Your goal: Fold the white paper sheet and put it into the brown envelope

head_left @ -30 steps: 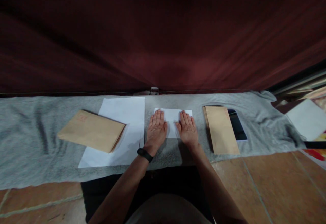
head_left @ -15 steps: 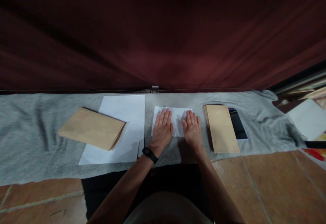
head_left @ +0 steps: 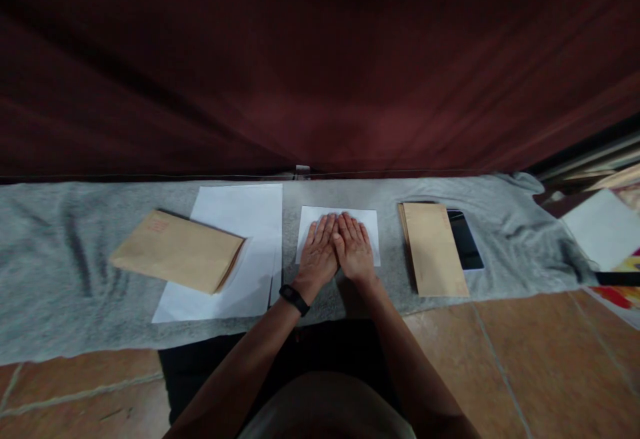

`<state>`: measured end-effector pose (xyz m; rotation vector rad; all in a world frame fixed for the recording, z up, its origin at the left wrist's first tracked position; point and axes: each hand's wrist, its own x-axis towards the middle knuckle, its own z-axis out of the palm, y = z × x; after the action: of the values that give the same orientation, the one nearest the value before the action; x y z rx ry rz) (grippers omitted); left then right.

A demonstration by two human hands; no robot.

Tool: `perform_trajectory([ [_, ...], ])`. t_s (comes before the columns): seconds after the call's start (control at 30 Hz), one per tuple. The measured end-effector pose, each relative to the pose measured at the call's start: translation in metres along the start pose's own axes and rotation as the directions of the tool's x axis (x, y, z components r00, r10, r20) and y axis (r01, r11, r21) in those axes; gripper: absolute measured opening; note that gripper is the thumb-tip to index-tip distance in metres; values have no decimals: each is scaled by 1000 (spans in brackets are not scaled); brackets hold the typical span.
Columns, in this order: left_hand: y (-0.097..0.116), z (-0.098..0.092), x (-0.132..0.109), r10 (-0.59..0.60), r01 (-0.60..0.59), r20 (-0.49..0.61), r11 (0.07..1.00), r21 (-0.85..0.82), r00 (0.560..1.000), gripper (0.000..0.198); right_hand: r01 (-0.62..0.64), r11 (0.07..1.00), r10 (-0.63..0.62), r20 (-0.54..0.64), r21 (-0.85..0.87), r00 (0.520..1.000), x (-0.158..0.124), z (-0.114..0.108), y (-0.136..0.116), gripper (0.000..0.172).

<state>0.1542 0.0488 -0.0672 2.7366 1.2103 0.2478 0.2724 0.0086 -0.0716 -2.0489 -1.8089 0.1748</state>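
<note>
A grey cloth runs across the tiled floor in front of a dark red curtain. Far left on the cloth lies a brown envelope, turned at a slant, a faint red mark near its far corner. It rests on a loose pile of white sheets whose edges are slightly fanned at the near right corner. Just right of the pile, apart from it, lies the folded white paper, near the middle of the cloth and straight ahead of the person. It is a small, wide rectangle, plain and unmarked, with crisp, straight edges, lying flat and square to the cloth's far edge. The left hand, a black band on its wrist, lies palm down on the paper with its fingers stretched out flat and close together, grasping nothing. The right hand lies the same way just beside it, fingers flat and spread only a little, the two hands touching along their inner sides over the paper's middle. Only the paper's left and right ends and its far strip show. Further right sits a stack of long brown envelopes, lengthwise away from the person, with a dark phone partly tucked under its right edge. At the far right, off the cloth, lies another white sheet.
</note>
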Motion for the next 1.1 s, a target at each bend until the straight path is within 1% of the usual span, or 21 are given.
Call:
perform_trajectory([
  [0.13, -5, -3, -1, -21, 21, -11, 1000, -4, 1000, 58, -7, 997, 5, -22, -71, 1000, -4, 0, 12, 55],
  [0.33, -21, -5, -6, -98, 95, -68, 995, -38, 993, 60, -17, 989, 4, -90, -149, 996, -12, -4, 28, 58],
  [0.57, -35, -3, -11, -170, 161, -137, 984, -72, 976, 60, -43, 984, 19, -138, -175, 990, -23, -11, 43, 59],
  [0.7, -37, -4, -13, -196, 185, -161, 979, -83, 967, 60, -68, 987, 46, -152, -147, 987, -27, -13, 46, 59],
  [0.8, -30, -6, -11, -186, 170, -180, 981, -98, 966, 59, -102, 989, 85, -159, -104, 984, -22, -15, 39, 56],
  [0.87, -22, -6, -7, -137, 120, -164, 987, -109, 977, 59, -105, 993, 95, -151, -61, 984, -15, -15, 29, 56],
  [1.0, -8, -5, 5, -6, -3, -90, 995, -96, 996, 58, -30, 999, 31, -77, 23, 997, -1, -9, 3, 57],
  [1.1, -7, -4, 10, 37, -39, -43, 998, -55, 998, 58, 2, 999, -1, -30, 32, 1000, 3, -3, -6, 57],
])
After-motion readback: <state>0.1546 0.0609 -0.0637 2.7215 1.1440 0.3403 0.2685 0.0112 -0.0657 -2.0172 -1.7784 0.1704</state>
